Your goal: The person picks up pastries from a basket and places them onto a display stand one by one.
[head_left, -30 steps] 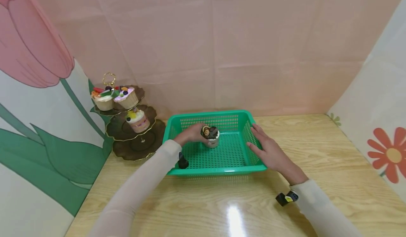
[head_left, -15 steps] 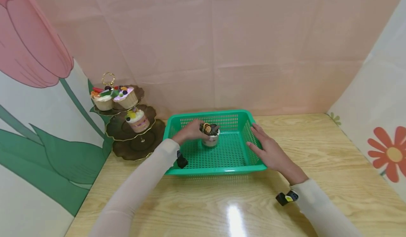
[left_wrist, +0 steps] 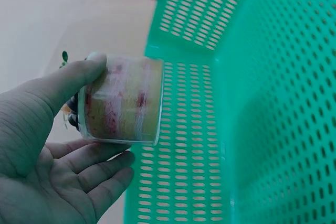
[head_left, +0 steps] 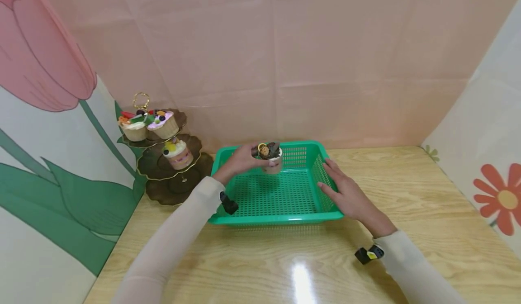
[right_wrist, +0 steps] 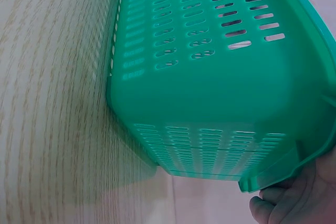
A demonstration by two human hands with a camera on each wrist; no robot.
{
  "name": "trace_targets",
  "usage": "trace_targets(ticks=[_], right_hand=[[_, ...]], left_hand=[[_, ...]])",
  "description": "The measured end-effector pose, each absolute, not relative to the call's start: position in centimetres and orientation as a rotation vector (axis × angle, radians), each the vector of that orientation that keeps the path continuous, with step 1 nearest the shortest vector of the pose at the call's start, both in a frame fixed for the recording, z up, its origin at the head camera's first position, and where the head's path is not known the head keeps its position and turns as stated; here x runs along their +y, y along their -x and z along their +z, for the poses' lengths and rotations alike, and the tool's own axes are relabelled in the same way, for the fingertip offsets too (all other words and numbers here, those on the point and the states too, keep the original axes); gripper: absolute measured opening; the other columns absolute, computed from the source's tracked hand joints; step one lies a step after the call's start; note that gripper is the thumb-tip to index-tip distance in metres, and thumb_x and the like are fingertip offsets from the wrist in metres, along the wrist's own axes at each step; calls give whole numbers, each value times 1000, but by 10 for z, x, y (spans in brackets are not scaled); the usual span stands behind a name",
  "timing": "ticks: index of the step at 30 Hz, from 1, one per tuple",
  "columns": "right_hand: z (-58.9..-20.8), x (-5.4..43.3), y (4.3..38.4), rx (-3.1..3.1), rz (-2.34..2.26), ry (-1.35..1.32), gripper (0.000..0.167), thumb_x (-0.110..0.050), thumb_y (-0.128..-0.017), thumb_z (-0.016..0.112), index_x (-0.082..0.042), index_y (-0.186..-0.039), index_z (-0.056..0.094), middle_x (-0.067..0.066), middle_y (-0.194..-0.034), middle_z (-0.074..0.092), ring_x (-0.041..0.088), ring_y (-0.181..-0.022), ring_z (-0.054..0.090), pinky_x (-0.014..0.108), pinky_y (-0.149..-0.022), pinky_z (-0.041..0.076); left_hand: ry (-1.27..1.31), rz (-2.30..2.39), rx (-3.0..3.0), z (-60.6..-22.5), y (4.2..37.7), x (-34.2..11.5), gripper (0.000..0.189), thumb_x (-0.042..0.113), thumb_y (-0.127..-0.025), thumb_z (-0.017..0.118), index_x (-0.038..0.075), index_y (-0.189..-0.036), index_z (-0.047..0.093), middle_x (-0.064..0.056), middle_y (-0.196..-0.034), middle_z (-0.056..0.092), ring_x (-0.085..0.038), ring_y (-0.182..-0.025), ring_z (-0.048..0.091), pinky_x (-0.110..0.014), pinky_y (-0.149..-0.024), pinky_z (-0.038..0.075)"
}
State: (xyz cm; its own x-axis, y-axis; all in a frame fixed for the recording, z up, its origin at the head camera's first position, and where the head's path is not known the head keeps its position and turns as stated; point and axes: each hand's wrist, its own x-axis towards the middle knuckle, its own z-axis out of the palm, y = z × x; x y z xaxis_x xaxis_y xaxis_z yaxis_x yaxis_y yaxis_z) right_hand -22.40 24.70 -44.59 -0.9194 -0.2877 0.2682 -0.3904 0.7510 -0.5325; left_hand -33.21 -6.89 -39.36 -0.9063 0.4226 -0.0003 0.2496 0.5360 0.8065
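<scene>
My left hand grips a small clear cup of layered cake above the green plastic basket. Dark chocolate-like pieces, a round brown piece and a yellow ring top the cake. In the left wrist view, the thumb lies along one side of the cake cup and the fingers pass beneath it; pink and yellow layers show through its wall. At the basket's right rim rests my right hand, fingers extended. The right wrist view shows its fingers at the rim of the basket.
A brown three-tier stand with gold edges stands left of the basket. Two cupcakes sit on its top tier and a layered cake cup on the middle one. Pink cloth hangs behind the wooden table.
My left hand has lifted the cake cup from low in the basket up to about the height of its back rim. My right hand has stayed at the right rim.
</scene>
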Motion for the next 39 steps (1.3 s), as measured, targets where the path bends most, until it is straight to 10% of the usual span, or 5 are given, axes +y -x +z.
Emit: trace_targets(ticks=[39], right_hand=[[-447, 248, 225, -2790, 905, -541, 71, -42, -104, 48, 2, -155, 24, 16, -166, 13, 42, -151, 17, 66, -113, 27]], left_hand=[[-659, 1848, 2566, -336, 243, -135, 54, 21, -84, 81, 12, -133, 60, -10, -123, 67, -22, -114, 64, -41, -96, 54]])
